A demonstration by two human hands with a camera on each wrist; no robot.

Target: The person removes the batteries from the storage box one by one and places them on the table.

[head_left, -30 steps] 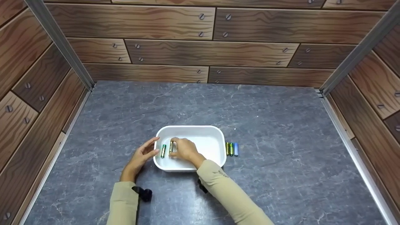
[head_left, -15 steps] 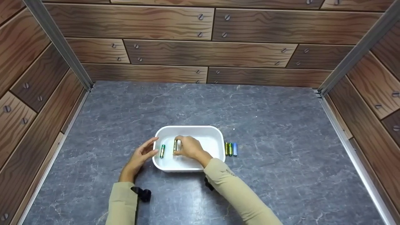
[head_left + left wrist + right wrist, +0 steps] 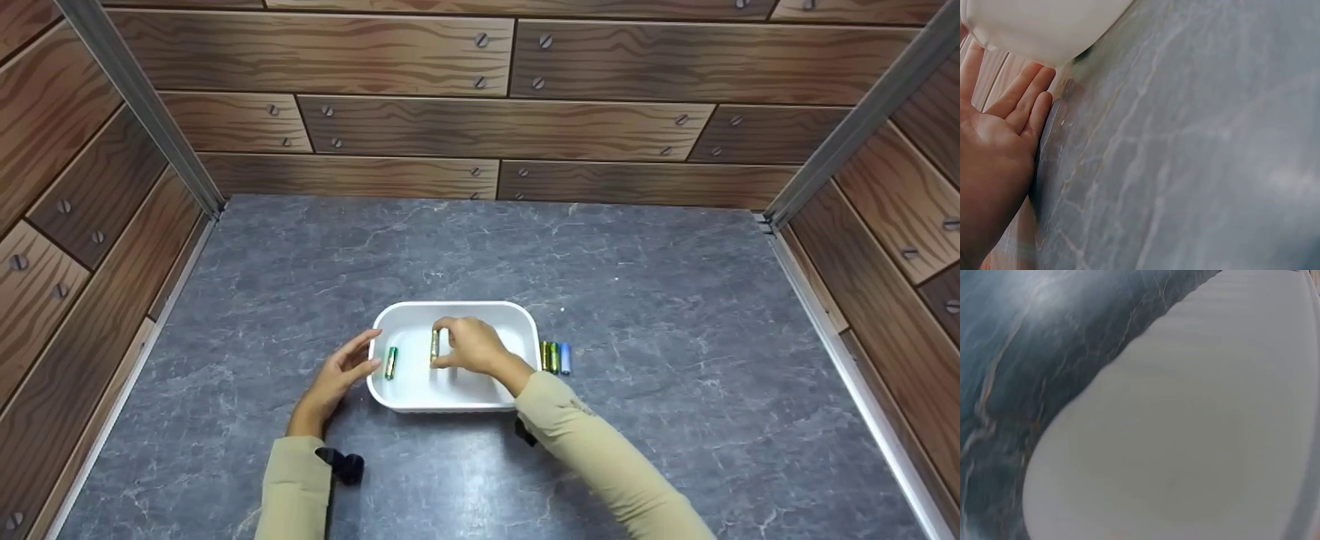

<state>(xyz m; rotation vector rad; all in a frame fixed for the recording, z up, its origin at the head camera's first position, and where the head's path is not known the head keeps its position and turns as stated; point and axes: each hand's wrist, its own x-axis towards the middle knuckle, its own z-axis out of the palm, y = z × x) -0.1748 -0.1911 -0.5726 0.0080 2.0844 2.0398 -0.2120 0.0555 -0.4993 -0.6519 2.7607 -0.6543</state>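
Observation:
A white plastic tub sits on the grey marbled tabletop. My right hand is inside it, pinching a gold battery lengthwise by its two ends, thumb at the near end. Further left in the tub lies a green battery. My left hand touches the tub's left end with extended fingers. In the left wrist view the left hand shows an open palm, fingertips against the tub's outer wall. The right wrist view shows mostly the tub's wall; the right hand is practically out of it.
Outside the tub's right end, a gold battery, a green battery and a blue battery lie side by side. Wood-patterned panels enclose the grey tabletop at the back and both sides.
My right hand has carried the gold battery rightward inside the tub, away from the green battery. The left hand holds its place at the tub's left end.

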